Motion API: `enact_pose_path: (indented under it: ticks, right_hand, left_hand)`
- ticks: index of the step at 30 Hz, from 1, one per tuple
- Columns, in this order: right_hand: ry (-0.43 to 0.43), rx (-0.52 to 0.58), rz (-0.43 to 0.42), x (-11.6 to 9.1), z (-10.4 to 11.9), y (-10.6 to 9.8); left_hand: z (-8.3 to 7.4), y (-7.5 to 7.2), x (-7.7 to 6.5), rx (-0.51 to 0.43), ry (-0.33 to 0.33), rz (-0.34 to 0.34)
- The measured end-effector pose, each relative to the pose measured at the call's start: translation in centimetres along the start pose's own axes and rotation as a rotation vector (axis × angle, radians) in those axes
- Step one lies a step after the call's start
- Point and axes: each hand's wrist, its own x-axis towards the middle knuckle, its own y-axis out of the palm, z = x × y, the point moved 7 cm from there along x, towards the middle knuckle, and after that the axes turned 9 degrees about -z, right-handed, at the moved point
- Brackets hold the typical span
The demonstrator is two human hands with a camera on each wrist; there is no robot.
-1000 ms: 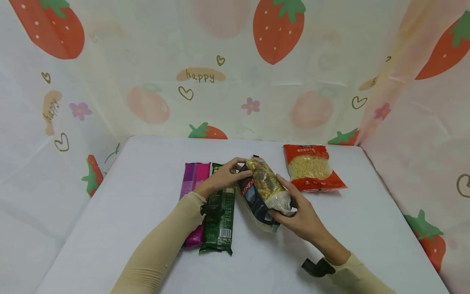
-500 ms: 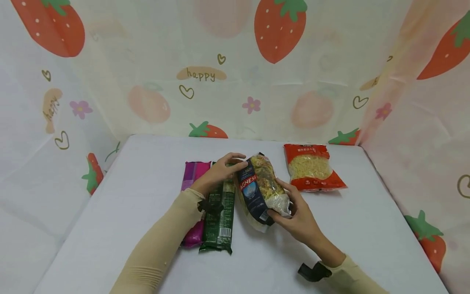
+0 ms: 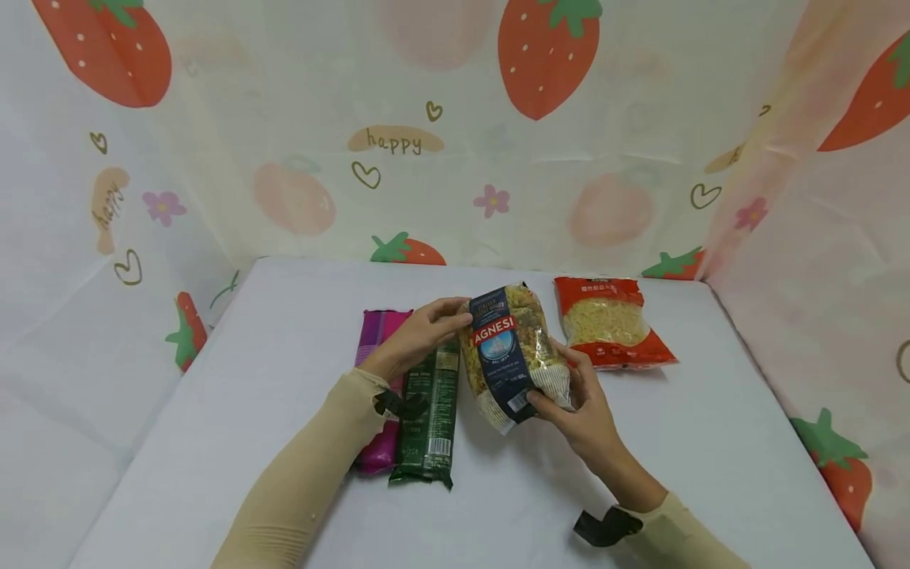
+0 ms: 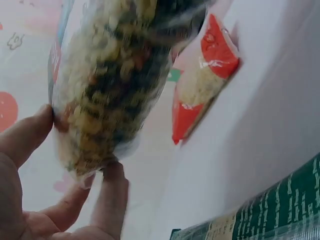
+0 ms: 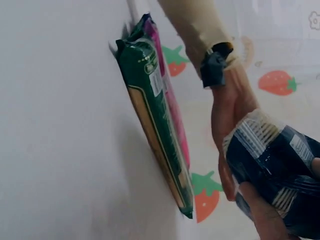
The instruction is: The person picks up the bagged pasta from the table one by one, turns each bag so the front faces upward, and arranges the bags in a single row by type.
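A clear bag of pasta (image 3: 503, 356) with a dark blue AGNESI label is held tilted above the white table, label towards the head camera. My left hand (image 3: 419, 333) pinches its upper left end; in the left wrist view the thumb and fingers touch the bag's end (image 4: 100, 115), where small pasta pieces show through. My right hand (image 3: 588, 411) grips the lower right end, thumb on the label side and fingers round the far edge. In the right wrist view the bag's striped end (image 5: 257, 137) and barcode show.
A green packet (image 3: 430, 415) lies beside a purple-pink packet (image 3: 377, 454), partly under my left wrist in view. Towards the back right lies a red bag of pasta (image 3: 607, 322) with a see-through middle. Strawberry-patterned cloth (image 3: 426, 205) walls the white table (image 3: 284, 332).
The pasta bag has been turned so that its label, at first angled to the left, faces the head camera. It has also risen slightly, both hands keeping hold. The other packets stay put.
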Motion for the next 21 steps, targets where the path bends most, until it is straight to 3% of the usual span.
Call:
enact_pose_path:
  ticks: [13,21]
  right_hand:
    - [0.035,0.152,0.003,0.7,-1.0,0.8]
    - [0.113,0.088,0.012,1.7,-1.9,0.2]
  left_hand:
    - [-0.2,1.6,-1.6,-0.077,-0.193,0.029]
    - [0.3,2.0,-1.7,-0.079,-0.206,-0.016]
